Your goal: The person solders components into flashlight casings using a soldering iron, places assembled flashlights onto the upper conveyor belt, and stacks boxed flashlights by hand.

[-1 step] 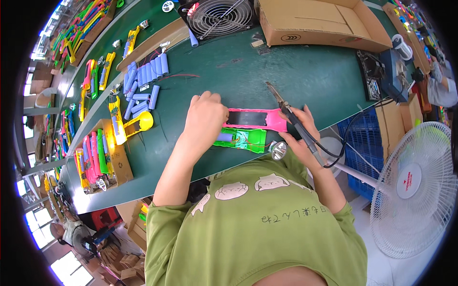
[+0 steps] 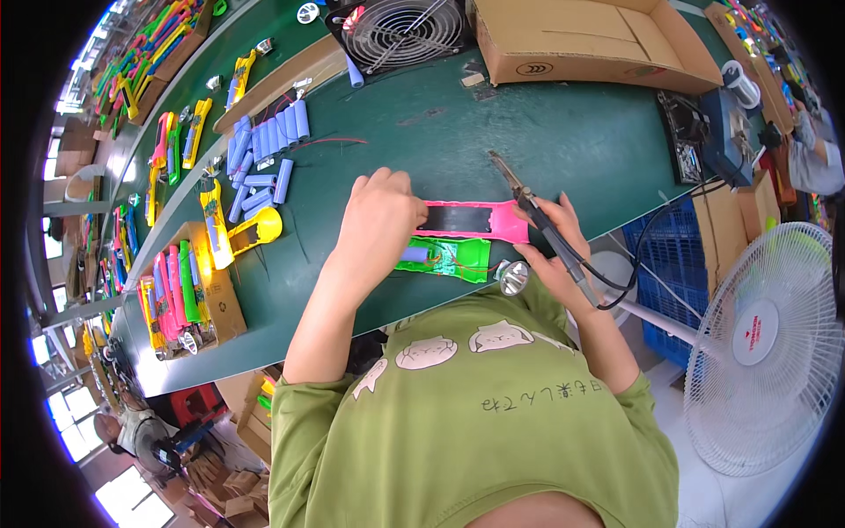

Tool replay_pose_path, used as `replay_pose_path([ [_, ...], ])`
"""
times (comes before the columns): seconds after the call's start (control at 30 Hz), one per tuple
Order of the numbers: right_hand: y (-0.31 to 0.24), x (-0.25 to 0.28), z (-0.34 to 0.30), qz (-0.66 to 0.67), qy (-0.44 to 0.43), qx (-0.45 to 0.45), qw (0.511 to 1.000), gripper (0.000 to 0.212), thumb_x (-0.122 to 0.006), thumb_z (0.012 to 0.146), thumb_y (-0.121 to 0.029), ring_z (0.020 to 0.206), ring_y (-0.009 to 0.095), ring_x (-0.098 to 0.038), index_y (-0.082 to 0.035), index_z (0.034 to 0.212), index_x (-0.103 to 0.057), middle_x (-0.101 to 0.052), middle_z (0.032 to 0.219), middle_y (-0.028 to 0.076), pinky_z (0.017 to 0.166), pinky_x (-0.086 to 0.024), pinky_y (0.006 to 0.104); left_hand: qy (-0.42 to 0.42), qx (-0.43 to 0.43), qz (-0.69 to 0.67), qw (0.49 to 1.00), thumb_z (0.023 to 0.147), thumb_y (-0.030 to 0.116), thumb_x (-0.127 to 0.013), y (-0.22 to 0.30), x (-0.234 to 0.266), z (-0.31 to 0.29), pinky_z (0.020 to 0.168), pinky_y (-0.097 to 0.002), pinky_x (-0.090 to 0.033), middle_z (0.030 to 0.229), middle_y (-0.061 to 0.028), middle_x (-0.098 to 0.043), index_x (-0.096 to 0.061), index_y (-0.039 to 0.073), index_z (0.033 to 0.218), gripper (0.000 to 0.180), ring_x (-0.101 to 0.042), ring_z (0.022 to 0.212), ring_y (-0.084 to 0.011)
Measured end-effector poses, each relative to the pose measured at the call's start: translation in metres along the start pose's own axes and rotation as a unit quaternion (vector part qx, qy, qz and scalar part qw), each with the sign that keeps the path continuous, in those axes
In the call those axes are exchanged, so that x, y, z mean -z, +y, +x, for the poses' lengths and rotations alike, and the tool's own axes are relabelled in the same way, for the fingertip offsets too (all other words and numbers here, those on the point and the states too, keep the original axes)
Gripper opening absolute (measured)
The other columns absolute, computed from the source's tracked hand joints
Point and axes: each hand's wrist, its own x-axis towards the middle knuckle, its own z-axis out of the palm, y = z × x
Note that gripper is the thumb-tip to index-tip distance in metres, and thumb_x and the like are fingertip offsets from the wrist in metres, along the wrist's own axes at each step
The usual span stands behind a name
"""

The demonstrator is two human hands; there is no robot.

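My left hand is closed at the left end of a pink plastic flashlight casing, with its fingertips hidden. A dark strip lies inside the casing. In my right hand is a soldering iron, its tip pointing up and away over the table. The fingers of that hand are also at the casing's right end. Just nearer to me lies a green casing holding a circuit board and a blue battery cell. A silver reflector sits at its right end, near my right hand.
Several blue cells lie left on the green table. A small box of casings stands front left. At the back are a black fan and a cardboard box. The iron's cable runs right, above a white fan.
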Motion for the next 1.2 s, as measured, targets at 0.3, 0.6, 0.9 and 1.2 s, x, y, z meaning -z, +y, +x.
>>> replay_pose_path([
  [0.3, 0.002, 0.002, 0.001, -0.018, -0.008, 0.002, 1.0, 0.056, -0.072, 0.066, -0.007, 0.101, 0.026, -0.056, -0.008, 0.116, -0.048, -0.057, 0.109, 0.009, 0.104, -0.024, 0.0506, -0.111, -0.169, -0.113, 0.973, 0.069, 0.005, -0.058, 0.031, -0.012, -0.001, 0.07, -0.0339, -0.041, 0.081, -0.0093, -0.049, -0.062, 0.002, 0.076, 0.008, -0.047, 0.082, -0.025],
  [0.6, 0.002, 0.002, 0.001, -0.007, -0.012, 0.006, 1.0, 0.057, -0.072, 0.066, -0.006, 0.103, 0.027, -0.053, -0.009, 0.117, -0.047, -0.055, 0.109, 0.01, 0.104, -0.024, 0.0512, -0.07, -0.016, -0.361, 0.93, 0.067, -0.001, -0.066, 0.016, -0.023, -0.009, 0.064, -0.031, -0.043, 0.078, -0.0073, -0.053, -0.06, 0.0, 0.073, 0.008, -0.054, 0.075, -0.022],
  [0.9, 0.0, -0.004, 0.014, 0.019, -0.007, 0.071, 0.997, 0.056, -0.072, 0.066, -0.005, 0.099, 0.028, -0.055, -0.005, 0.116, -0.047, -0.058, 0.106, 0.011, 0.1, -0.034, 0.0477, 0.222, -0.002, -0.145, 0.964, 0.065, -0.001, -0.064, 0.04, -0.049, -0.014, 0.06, -0.0332, -0.042, 0.071, -0.0067, -0.059, -0.063, 0.004, 0.076, 0.013, -0.057, 0.067, -0.0249],
  [1.2, -0.008, 0.019, 0.023, 0.01, 0.021, 0.192, 0.981, 0.035, -0.073, 0.067, -0.007, 0.08, 0.025, -0.063, -0.002, 0.099, -0.058, -0.063, 0.091, 0.012, 0.09, -0.043, 0.0432, 0.1, 0.095, -0.118, 0.983, 0.071, 0.002, -0.06, 0.035, -0.048, -0.004, 0.059, -0.0367, -0.046, 0.072, -0.0108, -0.056, -0.064, 0.005, 0.078, 0.008, -0.058, 0.066, -0.0289],
])
